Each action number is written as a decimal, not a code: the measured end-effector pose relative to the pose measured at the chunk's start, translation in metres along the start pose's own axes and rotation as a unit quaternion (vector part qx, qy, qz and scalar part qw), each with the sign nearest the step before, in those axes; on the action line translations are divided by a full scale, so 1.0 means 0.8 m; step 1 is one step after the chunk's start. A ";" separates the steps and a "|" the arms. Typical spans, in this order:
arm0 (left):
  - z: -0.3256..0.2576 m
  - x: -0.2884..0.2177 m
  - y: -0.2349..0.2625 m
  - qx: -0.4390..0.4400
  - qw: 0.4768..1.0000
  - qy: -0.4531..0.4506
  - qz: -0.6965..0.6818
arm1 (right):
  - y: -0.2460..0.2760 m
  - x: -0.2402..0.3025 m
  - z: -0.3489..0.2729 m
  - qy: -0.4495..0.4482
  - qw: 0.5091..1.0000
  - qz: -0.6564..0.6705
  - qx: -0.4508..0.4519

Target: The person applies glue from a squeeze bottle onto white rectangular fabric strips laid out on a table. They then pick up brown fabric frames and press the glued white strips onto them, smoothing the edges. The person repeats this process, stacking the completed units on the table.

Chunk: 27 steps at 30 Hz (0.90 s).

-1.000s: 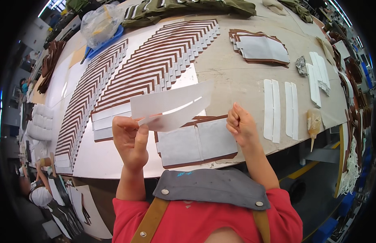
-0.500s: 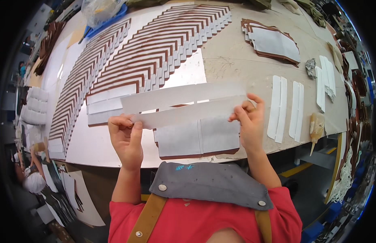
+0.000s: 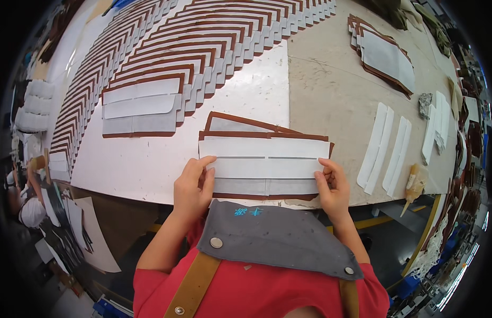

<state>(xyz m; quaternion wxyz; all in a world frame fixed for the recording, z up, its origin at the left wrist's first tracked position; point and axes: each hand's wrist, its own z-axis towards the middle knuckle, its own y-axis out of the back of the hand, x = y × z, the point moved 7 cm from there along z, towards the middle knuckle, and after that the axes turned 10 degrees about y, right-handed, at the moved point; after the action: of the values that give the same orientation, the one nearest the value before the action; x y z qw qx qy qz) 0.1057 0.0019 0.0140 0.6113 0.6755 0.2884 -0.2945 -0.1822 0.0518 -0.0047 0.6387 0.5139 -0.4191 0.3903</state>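
Note:
A long white backing sheet (image 3: 265, 158) with slits lies flat on a brown leather piece (image 3: 240, 123) with grey lining, near the front edge of the work table (image 3: 320, 90). My left hand (image 3: 192, 186) presses its left end with the fingertips. My right hand (image 3: 332, 185) presses the right end the same way. Both hands pinch or hold the sheet's ends down on the leather piece.
Long rows of overlapped brown and white pieces (image 3: 166, 47) fan across the back left. A finished piece (image 3: 141, 107) lies at left. Another stack (image 3: 385, 54) sits back right, white strips (image 3: 389, 148) and a glue bottle (image 3: 411, 183) at right. A person (image 3: 28, 196) is far left.
The white sheet, held up in the air and curled a second ago, has been brought down and laid flat on the leather piece. Both hands lowered with it.

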 end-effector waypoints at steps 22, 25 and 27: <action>0.010 0.002 -0.004 0.047 0.997 0.019 0.055 | -0.001 0.018 0.013 0.043 0.992 -0.111 0.044; 0.011 0.005 -0.008 0.047 0.997 0.012 0.060 | -0.001 0.019 0.014 0.055 0.991 -0.113 0.047; 0.008 0.006 -0.007 0.046 0.997 0.011 0.065 | -0.002 0.019 0.013 0.067 0.989 -0.124 0.048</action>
<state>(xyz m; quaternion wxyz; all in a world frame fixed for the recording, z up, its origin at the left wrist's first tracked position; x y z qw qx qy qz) 0.1043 -0.0042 0.0059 0.5945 0.7234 0.2366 -0.2595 -0.1766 0.0426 0.0104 0.6832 0.5645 -0.2899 0.3613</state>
